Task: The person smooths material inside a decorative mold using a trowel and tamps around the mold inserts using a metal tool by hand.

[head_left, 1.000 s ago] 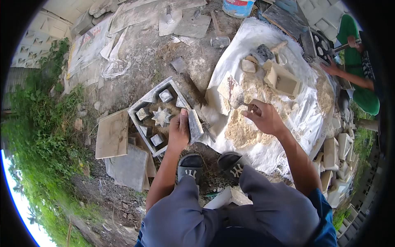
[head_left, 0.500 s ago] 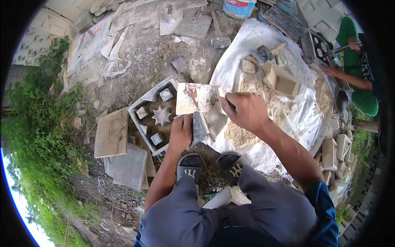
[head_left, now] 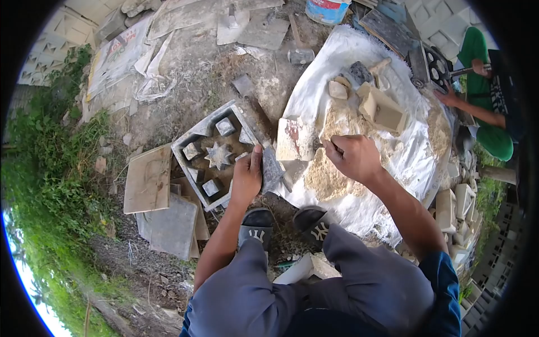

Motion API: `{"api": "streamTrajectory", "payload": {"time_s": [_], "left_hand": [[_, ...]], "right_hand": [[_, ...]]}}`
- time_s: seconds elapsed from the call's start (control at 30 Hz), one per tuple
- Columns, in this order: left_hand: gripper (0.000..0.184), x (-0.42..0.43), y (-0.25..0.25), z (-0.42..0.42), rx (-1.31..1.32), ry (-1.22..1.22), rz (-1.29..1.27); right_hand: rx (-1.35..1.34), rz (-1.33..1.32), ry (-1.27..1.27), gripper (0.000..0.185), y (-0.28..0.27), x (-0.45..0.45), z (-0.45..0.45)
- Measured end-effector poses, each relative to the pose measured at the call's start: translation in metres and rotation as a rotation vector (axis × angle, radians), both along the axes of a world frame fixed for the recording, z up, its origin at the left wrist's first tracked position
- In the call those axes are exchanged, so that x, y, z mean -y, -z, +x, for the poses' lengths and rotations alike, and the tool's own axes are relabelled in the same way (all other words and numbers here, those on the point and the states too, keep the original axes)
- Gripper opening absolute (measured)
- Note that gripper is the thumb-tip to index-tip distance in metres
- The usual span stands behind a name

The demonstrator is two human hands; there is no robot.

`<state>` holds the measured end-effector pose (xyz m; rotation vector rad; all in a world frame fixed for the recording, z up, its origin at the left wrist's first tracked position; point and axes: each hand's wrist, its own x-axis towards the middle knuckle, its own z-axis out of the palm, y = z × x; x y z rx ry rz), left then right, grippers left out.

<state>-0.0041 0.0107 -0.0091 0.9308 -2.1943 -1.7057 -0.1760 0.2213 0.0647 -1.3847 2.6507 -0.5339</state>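
My left hand [head_left: 247, 173] grips the near right side of a square grey mould [head_left: 181, 153]; its thumb lies on the rim. Inside the mould stand a star-shaped block [head_left: 218, 155] and several small square blocks. My right hand [head_left: 353, 159] is closed round the handle end of a flat trowel [head_left: 293, 139], whose pale blade has reddish-brown patches. The blade is over the left edge of a white sheet [head_left: 314, 73], right of the mould. Sandy powder [head_left: 331, 178] lies heaped on the sheet, just below my right hand.
A hollow cream block [head_left: 383, 108] and stones sit on the sheet. Flat boards [head_left: 147, 182] lie left of the mould. A hammer [head_left: 301, 55] and a bucket [head_left: 327, 10] are farther off. Another person's hand [head_left: 447, 95] is at upper right, and cast blocks [head_left: 446, 210] are piled at right.
The trowel first swung left to the mould's right corner, then moved back right with my right hand. My left hand stays on the mould's side.
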Motion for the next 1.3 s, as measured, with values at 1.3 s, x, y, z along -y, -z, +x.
{"api": "streamTrajectory", "payload": {"time_s": [1.3], "left_hand": [[0.058, 0.002, 0.002, 0.015, -0.167, -0.056, 0.181]], "right_hand": [[0.241, 0.422, 0.35, 0.038, 0.067, -0.057, -0.035]]}}
